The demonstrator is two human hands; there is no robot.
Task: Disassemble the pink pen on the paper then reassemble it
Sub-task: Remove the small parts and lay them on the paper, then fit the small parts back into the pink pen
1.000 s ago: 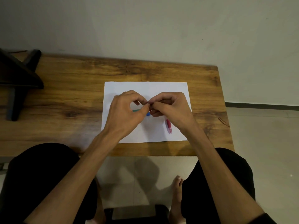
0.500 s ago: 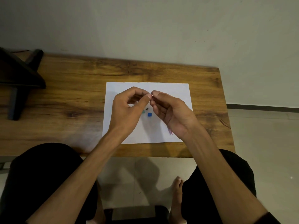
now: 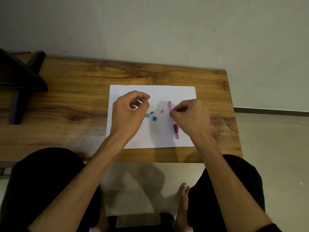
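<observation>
The pink pen point(image 3: 175, 129) lies lengthwise on the white paper point(image 3: 155, 91), its dark pink grip toward me. My right hand point(image 3: 190, 116) rests over the pen's middle, thumb and forefinger pinched on the pale barrel. My left hand point(image 3: 129, 113) hovers over the paper's left half, with thumb and forefinger tips together and nothing visible between them. Between my hands lie small loose parts: a teal piece point(image 3: 147, 115), a tiny black piece point(image 3: 151, 112), a blue piece point(image 3: 154, 118) and a small pink piece point(image 3: 161, 111).
The paper sits on a wooden table point(image 3: 75, 101) against a grey wall. A dark stand point(image 3: 20, 84) occupies the table's far left. The table's right edge point(image 3: 234, 114) drops to a tiled floor. My knees are under the near edge.
My hands, which met over the paper's centre, have moved apart. The right hand went down to the pink pen. A small pink piece now lies on the paper.
</observation>
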